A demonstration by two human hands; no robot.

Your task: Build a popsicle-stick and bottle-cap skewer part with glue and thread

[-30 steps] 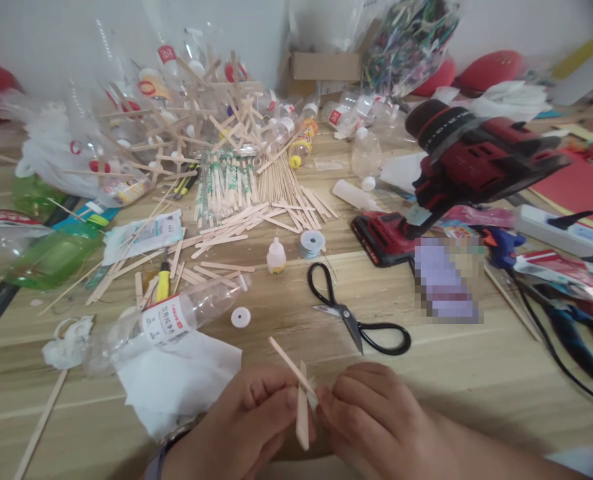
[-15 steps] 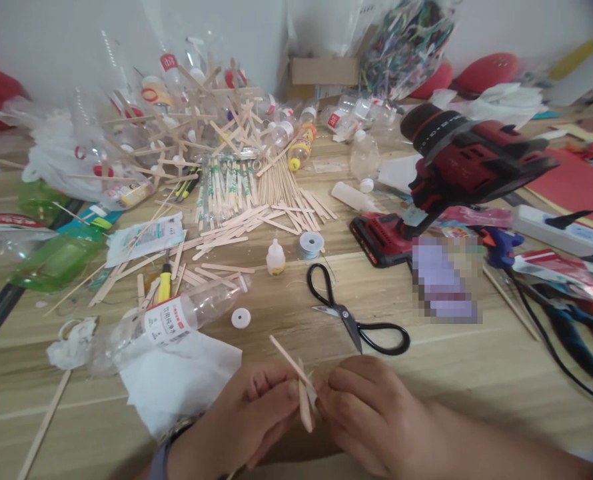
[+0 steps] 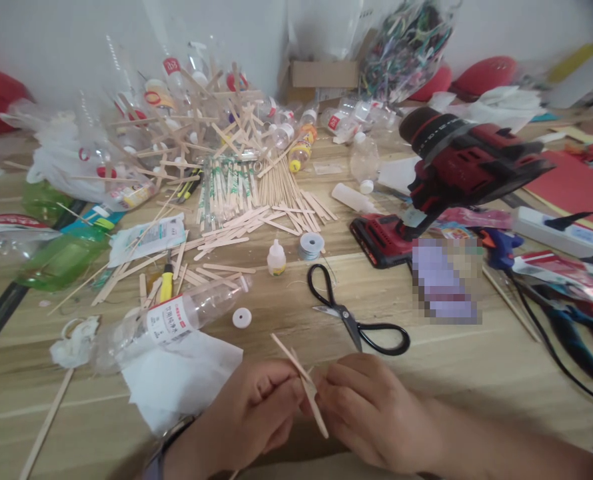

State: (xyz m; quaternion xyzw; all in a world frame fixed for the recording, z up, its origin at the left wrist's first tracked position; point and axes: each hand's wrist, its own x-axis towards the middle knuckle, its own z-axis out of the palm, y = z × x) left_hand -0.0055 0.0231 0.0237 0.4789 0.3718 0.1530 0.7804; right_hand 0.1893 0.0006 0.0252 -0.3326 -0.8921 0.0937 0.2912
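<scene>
Low in the middle of the view, my left hand [image 3: 269, 403] is closed, its thumb and fingers pinching thin wooden craft sticks [image 3: 318, 415] that cross at a narrow angle. My right hand [image 3: 364, 407] is closed against the same crossing from the other side. A small pale flat piece shows by its fingertips, but what those fingers grip is hidden. Just beyond the hands, black-handled scissors [image 3: 349, 320] lie with their blades apart. A small white disc [image 3: 241, 318] and a white sheet of paper [image 3: 176, 377] are to the left.
A clear plastic bottle [image 3: 171, 323] lies at left. Further back are a small glue bottle [image 3: 276, 258], a thread spool [image 3: 311, 246] and many loose sticks [image 3: 231, 230]. A red cordless drill [image 3: 476, 160] stands at right, near a power strip [image 3: 559, 230] and its black cable.
The crossed sticks have turned in my fingers: their lower end has swung right and the angle between them looks narrower. Both hands stay in nearly the same place.
</scene>
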